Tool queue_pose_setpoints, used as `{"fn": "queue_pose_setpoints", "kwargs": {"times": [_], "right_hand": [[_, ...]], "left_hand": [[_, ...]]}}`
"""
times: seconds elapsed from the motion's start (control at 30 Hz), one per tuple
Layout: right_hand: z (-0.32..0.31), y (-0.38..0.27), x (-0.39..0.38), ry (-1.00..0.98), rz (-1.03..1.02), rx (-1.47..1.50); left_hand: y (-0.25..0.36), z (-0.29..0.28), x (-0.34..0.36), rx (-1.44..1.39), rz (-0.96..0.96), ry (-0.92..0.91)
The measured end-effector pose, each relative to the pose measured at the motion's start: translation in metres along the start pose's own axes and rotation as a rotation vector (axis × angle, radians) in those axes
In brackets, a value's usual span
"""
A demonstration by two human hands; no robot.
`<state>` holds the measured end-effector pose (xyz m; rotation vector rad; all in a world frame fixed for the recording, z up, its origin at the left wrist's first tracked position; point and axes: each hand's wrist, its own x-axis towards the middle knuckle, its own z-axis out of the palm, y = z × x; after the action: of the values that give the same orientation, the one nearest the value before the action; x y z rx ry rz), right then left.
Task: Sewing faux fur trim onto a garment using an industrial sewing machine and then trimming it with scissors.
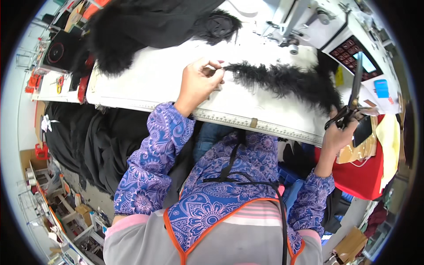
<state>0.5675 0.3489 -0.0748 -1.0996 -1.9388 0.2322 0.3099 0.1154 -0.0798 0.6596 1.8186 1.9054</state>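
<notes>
A black fluffy trim strip stretches across the white sewing table. Its thin left end is pinched between the thumb and fingers of my left hand. At the table's right edge, my right hand is closed around the black handles of a pair of scissors, whose blades point away from me. The strip's right end reaches the fingertips of that same hand; whether they grip it, I cannot tell. Beyond my left hand lies a black garment with fluffy edging.
A white sewing machine with a control panel stands at the back right. Measuring tape runs along the table's front edge. Black fabric hangs at left, near a black speaker. Red cloth is below my right hand.
</notes>
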Motion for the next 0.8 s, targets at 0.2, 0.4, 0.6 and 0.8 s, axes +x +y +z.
{"fn": "queue_pose_setpoints", "kwargs": {"times": [0.2, 0.4, 0.6, 0.8], "right_hand": [[-0.046, -0.03, -0.055, -0.587, 0.175, 0.408], [-0.052, -0.045, -0.083, -1.297, 0.253, 0.655], [-0.023, -0.064, -0.089, -1.439, 0.382, 0.681], [-0.007, -0.074, -0.089, -1.38, 0.449, 0.797]], "left_hand": [[-0.011, 0.026, 0.026, -0.025, -0.101, -0.069], [-0.016, 0.029, 0.024, -0.163, -0.056, -0.11], [-0.012, 0.025, 0.015, -0.011, -0.06, -0.079], [-0.014, 0.022, 0.009, 0.026, -0.05, -0.113]]}}
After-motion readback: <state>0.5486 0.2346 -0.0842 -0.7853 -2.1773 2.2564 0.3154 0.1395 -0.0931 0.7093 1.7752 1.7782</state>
